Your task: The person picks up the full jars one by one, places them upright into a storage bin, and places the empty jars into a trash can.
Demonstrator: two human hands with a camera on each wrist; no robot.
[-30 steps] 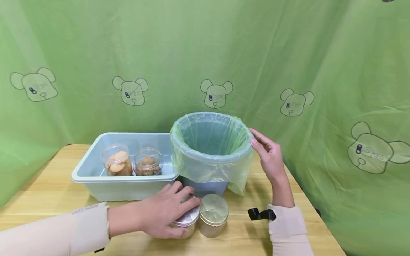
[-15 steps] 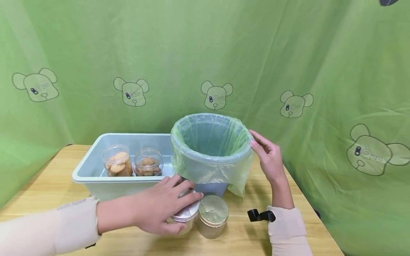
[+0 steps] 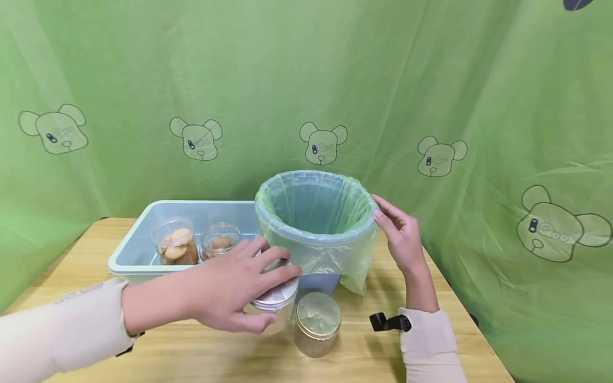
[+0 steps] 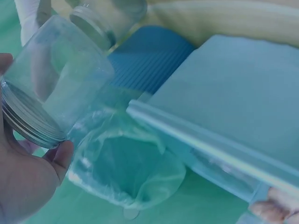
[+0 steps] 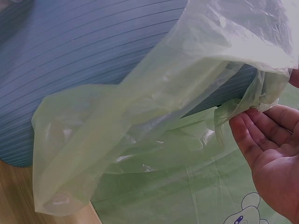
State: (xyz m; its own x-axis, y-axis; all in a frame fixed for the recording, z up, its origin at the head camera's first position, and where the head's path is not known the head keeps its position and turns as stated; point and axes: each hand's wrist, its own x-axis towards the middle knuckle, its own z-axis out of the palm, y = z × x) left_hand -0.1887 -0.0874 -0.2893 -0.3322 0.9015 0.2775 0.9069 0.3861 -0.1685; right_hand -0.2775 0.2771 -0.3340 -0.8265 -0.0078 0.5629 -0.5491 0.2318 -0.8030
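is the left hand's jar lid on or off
On: the silver lid caps the clear jar in both head and left wrist views.

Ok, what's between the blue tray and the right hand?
In the head view, the bin, lined with a green bag, stands between the tray and the right hand, which grips its bag-covered rim.

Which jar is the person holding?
The jar gripped by its silvery lid in the left hand; another jar stands untouched on the table, while two food jars sit in the blue tub.
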